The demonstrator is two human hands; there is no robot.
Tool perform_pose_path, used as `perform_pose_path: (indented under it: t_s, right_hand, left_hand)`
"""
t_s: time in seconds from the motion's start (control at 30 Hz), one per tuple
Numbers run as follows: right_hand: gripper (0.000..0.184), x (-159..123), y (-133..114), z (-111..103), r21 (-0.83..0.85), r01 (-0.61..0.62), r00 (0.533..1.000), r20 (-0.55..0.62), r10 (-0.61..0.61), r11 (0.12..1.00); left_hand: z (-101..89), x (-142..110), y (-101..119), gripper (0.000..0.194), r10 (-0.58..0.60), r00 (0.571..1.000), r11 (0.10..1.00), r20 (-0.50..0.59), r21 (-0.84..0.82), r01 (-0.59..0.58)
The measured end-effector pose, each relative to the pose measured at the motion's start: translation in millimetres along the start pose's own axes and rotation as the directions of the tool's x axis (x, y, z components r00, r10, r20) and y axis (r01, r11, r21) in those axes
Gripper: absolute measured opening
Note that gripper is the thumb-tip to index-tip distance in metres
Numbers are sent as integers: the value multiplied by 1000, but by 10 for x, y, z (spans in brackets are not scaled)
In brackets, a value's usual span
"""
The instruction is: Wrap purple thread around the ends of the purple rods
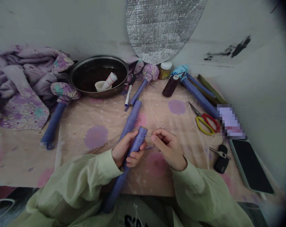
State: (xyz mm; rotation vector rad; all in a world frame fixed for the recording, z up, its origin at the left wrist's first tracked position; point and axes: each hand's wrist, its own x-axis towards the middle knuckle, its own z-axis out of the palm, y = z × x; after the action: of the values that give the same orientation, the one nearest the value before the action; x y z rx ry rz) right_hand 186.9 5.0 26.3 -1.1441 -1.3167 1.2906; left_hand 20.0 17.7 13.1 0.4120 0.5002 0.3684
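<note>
My left hand (121,150) is wrapped round a stick bound in purple thread (138,139), held tilted with its upper end showing a bare tip. The stick's lower part runs down toward my lap. To the right of that tip, my right hand (169,147) pinches a thin purple thread (148,136) that stretches across to the stick. A second purple-wrapped stick (130,119) lies on the table just behind my left hand. A stick with a flowered cloth head (150,73) lies farther back.
On the patterned tablecloth (74,164), a black pan (99,94) with a cup stands at the back. Scissors (205,123), a key (221,159) and a phone (253,167) lie right. A dark bottle (170,86) and marker (128,95) lie behind; bundled cloth (22,91) is left.
</note>
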Motion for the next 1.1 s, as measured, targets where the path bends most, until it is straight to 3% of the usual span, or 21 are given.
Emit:
perform_pose_path:
  t_s: [0.43, 0.8, 1.1]
  right_hand:
    - [18, 5, 41, -12, 19, -21, 999, 40, 20, 1000]
    - [22, 16, 62, 26, 115, -60, 996, 78, 51, 992]
    - [25, 19, 75, 44, 225, -102, 987, 143, 71, 969]
  left_hand:
    - [3, -18, -23, 45, 24, 994, 997, 105, -72, -16]
    - [20, -32, -44, 43, 13, 960, 981, 280, -191, 42]
    - [-30, -37, -75, 19, -57, 933, 969, 356, -205, 137]
